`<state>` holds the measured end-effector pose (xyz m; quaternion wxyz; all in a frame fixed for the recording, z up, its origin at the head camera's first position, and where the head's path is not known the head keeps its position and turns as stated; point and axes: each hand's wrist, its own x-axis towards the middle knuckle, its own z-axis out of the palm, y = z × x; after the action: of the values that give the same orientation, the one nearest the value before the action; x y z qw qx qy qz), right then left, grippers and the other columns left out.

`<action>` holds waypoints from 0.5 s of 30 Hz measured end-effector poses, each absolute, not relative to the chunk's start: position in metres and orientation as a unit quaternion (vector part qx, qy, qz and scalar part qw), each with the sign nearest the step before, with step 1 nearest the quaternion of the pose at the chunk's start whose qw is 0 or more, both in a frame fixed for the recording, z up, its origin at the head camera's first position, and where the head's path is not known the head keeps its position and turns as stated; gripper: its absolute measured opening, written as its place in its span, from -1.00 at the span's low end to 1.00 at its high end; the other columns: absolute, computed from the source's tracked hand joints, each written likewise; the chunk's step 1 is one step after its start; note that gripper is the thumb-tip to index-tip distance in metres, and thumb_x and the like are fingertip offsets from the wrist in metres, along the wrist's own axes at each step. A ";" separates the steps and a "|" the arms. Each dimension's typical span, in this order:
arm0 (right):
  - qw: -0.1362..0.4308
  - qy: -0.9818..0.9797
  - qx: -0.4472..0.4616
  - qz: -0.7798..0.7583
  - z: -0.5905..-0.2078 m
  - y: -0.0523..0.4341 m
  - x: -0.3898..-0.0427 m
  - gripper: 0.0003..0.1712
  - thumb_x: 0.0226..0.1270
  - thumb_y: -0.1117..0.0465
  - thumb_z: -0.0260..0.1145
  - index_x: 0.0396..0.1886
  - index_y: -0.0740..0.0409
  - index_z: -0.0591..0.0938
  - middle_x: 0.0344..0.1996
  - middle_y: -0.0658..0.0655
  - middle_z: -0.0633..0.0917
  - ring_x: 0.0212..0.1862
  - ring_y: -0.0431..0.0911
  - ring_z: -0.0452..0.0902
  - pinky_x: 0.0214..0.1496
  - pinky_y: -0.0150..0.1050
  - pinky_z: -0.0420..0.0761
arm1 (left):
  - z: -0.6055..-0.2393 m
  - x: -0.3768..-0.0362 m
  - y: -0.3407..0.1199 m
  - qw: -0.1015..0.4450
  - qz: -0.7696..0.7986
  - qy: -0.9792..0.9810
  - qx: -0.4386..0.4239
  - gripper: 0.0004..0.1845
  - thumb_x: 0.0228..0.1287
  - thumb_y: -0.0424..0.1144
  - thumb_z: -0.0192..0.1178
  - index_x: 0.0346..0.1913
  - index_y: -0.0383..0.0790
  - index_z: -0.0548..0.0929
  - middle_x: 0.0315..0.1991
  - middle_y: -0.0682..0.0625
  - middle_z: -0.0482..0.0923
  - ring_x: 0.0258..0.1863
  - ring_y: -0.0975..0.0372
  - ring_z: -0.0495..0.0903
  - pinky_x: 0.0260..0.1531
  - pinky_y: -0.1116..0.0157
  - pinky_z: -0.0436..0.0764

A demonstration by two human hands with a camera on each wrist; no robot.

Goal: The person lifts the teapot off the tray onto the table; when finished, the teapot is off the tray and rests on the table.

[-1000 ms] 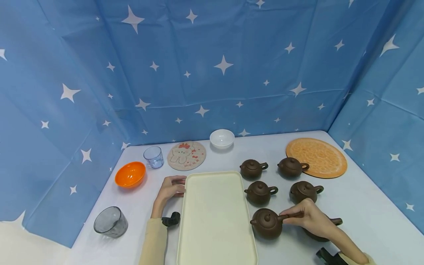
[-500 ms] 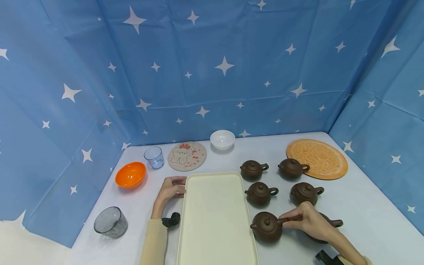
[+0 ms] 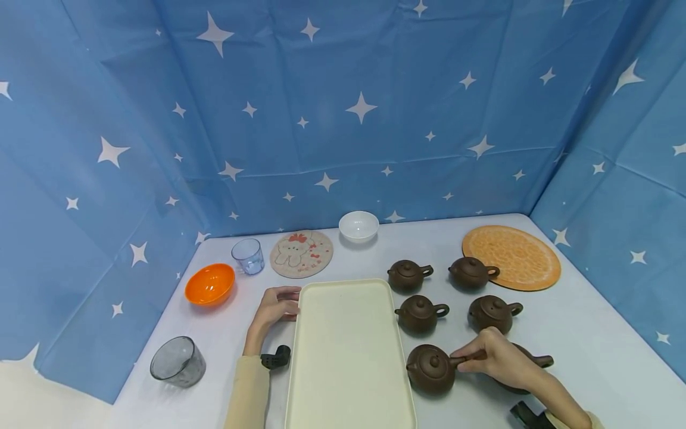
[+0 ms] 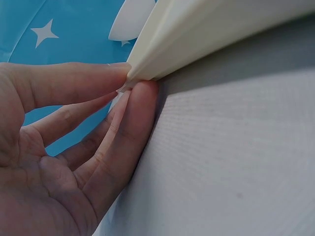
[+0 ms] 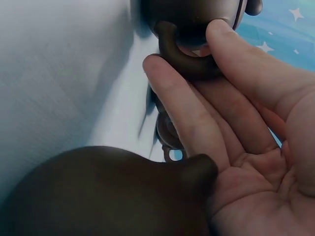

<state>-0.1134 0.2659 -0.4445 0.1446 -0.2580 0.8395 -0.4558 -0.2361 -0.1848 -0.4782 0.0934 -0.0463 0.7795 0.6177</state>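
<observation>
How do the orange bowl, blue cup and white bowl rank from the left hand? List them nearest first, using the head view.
From the left hand:
1. Blue cup, just behind it, slightly left.
2. Orange bowl, out to its left.
3. White bowl, far back, to its right.

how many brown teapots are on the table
6. Two at the back, two in the middle, one at the front held by the right hand at its handle, one half hidden behind that hand.
</observation>
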 end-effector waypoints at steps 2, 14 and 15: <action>0.150 0.844 -0.251 -0.449 -0.443 0.265 -0.113 -0.77 0.07 0.29 0.43 -0.25 0.31 0.76 -0.34 0.06 0.77 -0.29 -0.32 0.64 -0.48 -0.47 0.51 | -0.478 -0.236 -0.185 0.095 0.621 0.777 -0.046 -0.43 -0.12 -0.62 0.16 0.11 -0.45 0.56 -0.13 -0.26 0.59 -0.43 0.17 0.64 -0.47 0.23 0.74; 0.158 0.858 -0.239 -0.427 -0.436 0.264 -0.112 -0.70 0.11 0.18 0.44 -0.20 0.28 0.75 -0.28 0.11 0.77 -0.21 -0.23 0.70 -0.27 -0.39 0.71 | -0.479 -0.236 -0.185 0.094 0.619 0.778 -0.045 -0.42 -0.14 -0.62 0.16 0.11 -0.44 0.57 -0.14 -0.26 0.59 -0.43 0.17 0.63 -0.47 0.22 0.74; 0.152 0.859 -0.240 -0.427 -0.434 0.264 -0.112 -0.69 0.12 0.17 0.43 -0.19 0.30 0.74 -0.27 0.13 0.77 -0.22 -0.23 0.70 -0.26 -0.38 0.71 | -0.478 -0.236 -0.185 0.096 0.617 0.780 -0.045 -0.42 -0.14 -0.62 0.16 0.12 -0.44 0.56 -0.13 -0.27 0.58 -0.42 0.16 0.64 -0.47 0.22 0.74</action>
<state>-0.1122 0.2641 -0.4344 0.1519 -0.2402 0.8585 -0.4268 -0.2357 -0.1850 -0.4778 0.0960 -0.0451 0.7799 0.6169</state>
